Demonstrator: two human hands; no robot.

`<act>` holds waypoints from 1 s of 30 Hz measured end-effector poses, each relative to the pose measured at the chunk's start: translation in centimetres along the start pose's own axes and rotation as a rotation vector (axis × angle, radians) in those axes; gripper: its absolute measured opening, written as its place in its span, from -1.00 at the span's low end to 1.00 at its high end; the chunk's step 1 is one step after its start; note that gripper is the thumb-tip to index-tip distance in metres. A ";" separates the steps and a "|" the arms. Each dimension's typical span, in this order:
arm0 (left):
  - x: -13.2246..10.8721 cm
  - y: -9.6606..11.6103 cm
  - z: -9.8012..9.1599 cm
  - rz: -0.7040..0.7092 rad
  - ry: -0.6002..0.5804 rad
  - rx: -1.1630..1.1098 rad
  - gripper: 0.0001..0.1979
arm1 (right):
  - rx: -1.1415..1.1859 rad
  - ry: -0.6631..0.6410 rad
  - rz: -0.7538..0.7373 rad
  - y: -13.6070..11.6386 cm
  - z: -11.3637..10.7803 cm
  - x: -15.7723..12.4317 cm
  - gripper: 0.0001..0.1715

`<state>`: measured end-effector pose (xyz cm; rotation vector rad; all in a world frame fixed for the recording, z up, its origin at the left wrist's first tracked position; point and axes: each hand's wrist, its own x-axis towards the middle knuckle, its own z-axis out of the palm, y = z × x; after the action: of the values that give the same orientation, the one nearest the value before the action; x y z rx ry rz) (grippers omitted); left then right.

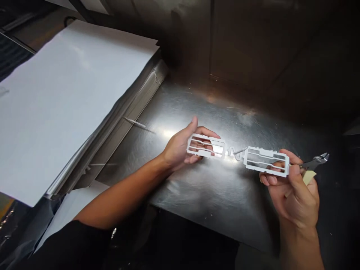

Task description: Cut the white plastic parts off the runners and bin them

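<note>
A white moulded plastic piece (239,153), two rectangular frames joined by a thin wavy runner, is held level above a scratched metal table (213,195). My left hand (180,150) grips the left frame, thumb on top and fingers curled beneath. My right hand (292,191) pinches the right frame and also holds small side cutters (315,164), whose jaws point right, away from the piece.
A thick stack of flat sheets topped by a white sheet (67,97) lies at the left, overhanging the table edge. A thin plastic sliver (139,125) rests beside the stack. Dark walls close the back and right. The table's front edge runs near my arms.
</note>
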<state>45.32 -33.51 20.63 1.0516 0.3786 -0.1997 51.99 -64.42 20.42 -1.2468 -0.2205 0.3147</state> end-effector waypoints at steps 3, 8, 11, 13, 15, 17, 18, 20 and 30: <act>0.3 0.1 -0.2 -0.046 0.000 -0.032 -0.15 | 0.022 -0.036 0.029 -0.2 0.3 -0.1 -0.69; 0.7 0.1 -0.5 -0.096 -0.009 -0.064 -0.20 | 0.089 -0.044 0.091 0.0 0.4 -0.3 -0.61; 0.7 0.0 -0.7 -0.118 -0.042 -0.092 -0.21 | 0.081 -0.041 0.110 0.1 0.3 -0.4 -0.54; 0.6 -0.1 -0.7 -0.129 -0.056 -0.111 -0.19 | 0.069 -0.036 0.112 0.2 0.3 -0.5 -0.52; 0.6 -0.1 -0.7 -0.138 -0.068 -0.126 -0.17 | 0.064 -0.033 0.105 0.3 0.2 -0.4 -0.53; 0.6 -0.1 -0.7 -0.140 -0.081 -0.140 -0.17 | 0.065 -0.027 0.101 0.4 0.1 -0.4 -0.52; 0.5 -0.1 -0.7 -0.138 -0.087 -0.148 -0.17 | 0.068 -0.025 0.101 0.5 0.1 -0.3 -0.52; 0.5 0.0 -0.7 -0.134 -0.097 -0.165 -0.19 | 0.075 -0.026 0.100 0.6 0.0 -0.3 -0.52; 0.5 0.2 -0.2 -0.180 -0.051 -0.155 -0.09 | 0.038 -0.018 0.120 0.0 0.3 -0.5 -0.47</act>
<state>45.85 -33.21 20.53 0.8581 0.4356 -0.3520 51.41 -64.34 20.56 -1.2219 -0.1549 0.4319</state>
